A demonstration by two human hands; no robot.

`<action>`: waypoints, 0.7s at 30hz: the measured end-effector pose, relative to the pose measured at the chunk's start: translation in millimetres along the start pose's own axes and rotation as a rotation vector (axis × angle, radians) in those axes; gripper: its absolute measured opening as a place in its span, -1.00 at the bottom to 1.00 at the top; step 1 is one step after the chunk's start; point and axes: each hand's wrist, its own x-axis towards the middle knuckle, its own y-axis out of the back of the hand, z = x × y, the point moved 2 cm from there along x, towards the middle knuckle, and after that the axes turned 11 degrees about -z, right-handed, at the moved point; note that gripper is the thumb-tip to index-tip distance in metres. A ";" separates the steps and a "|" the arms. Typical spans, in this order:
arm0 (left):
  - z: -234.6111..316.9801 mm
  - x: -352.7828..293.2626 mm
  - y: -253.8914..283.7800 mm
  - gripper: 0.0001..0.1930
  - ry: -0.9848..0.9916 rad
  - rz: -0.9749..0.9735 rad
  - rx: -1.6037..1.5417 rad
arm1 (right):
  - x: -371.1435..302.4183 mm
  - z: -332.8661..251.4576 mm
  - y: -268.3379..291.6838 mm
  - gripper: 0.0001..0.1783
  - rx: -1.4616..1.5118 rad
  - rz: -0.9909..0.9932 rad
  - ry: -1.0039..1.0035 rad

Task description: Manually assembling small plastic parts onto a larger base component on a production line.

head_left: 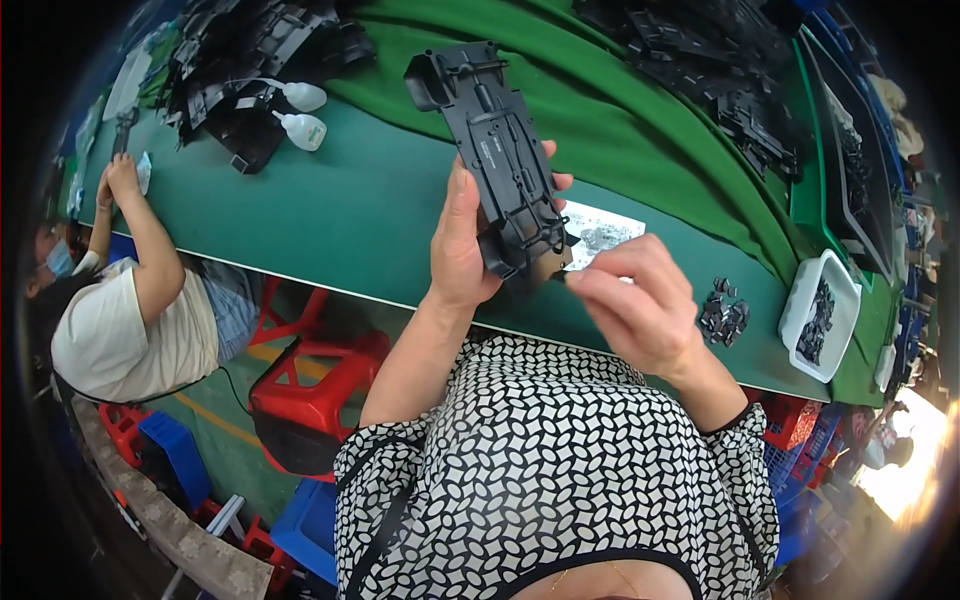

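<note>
A long black plastic chassis (505,150), moulded with ribs and posts, is held up above the green table (370,190). My left hand (462,235) wraps round it from beneath, thumb along one side and fingertips showing past the other edge. Close to its near end is my right hand (645,300), thumb and forefinger pinched together; whatever sits between them is too small or hidden to name. Behind that hand a white printed sheet (610,232) lies on the table. To its right is a small heap of black plastic parts (724,313).
A white tray (843,285) of small black parts stands at the right table edge, beside a green crate (812,170). Black mouldings (250,50) pile up far left, near two white squeeze bottles (302,130). A co-worker (150,310) sits left; a red stool (310,390) stands between us.
</note>
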 end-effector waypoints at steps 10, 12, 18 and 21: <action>1.1 -2.1 -3.9 -0.23 -0.015 -0.028 0.107 | 1.7 -0.3 -24.9 -0.64 -0.090 -0.043 0.132; 0.3 -1.6 -4.2 -0.33 -0.032 -0.035 0.008 | -0.2 0.3 -25.7 -0.63 -0.114 -0.046 0.148; 1.4 -1.3 -3.6 -0.33 -0.042 -0.075 0.037 | -0.4 -0.6 -26.2 -0.64 -0.127 -0.082 0.153; 1.7 -1.6 -4.3 -0.33 -0.047 -0.083 0.063 | -0.7 0.9 -27.4 -0.64 -0.127 -0.090 0.158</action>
